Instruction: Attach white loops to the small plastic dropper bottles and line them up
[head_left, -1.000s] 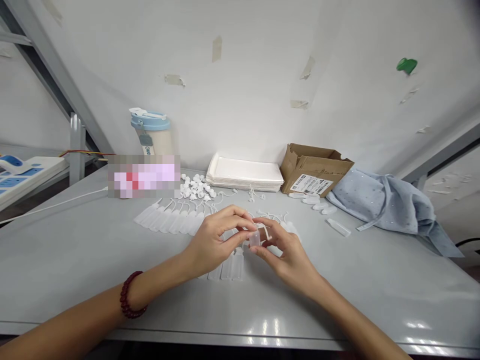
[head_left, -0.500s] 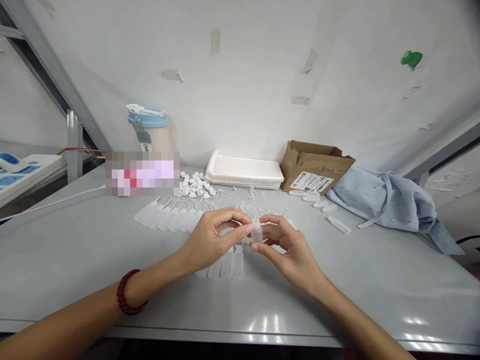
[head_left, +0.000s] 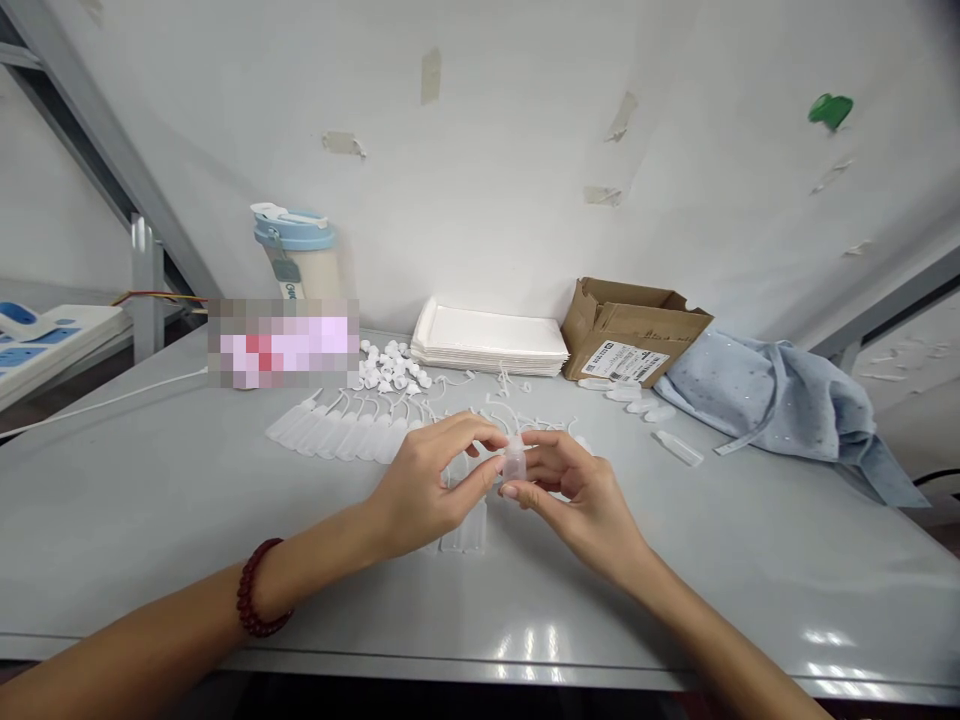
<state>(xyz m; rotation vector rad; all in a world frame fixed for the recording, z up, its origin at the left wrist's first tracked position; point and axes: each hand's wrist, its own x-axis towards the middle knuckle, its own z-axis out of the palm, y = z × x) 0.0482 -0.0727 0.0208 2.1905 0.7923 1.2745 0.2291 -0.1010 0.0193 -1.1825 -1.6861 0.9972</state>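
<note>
Fingers of the left grip (head_left: 427,490) and right grip (head_left: 577,500) cover most of the small bottle (head_left: 514,462); far beyond-left, a pixelated patch (head_left: 283,342) hides something; the box label (head_left: 625,362) beyond-right is unreadable.

Your L wrist carries a bracelet (head_left: 255,590): one strand of round beads, dark red, glossy, approx. equal in size, fitting close to the wrist. Your L forearm (head_left: 150,645) and R forearm (head_left: 712,640) are bare from wrist to frame edge; what's worn above that, can't tell. Your L hand (head_left: 420,490) and R hand (head_left: 583,500) are bare too: slim fingers, nails short & rounded, w/ a slight sheen on the R hand's nails. Upper arms, shoulders, torso etc. are out of view.
</note>
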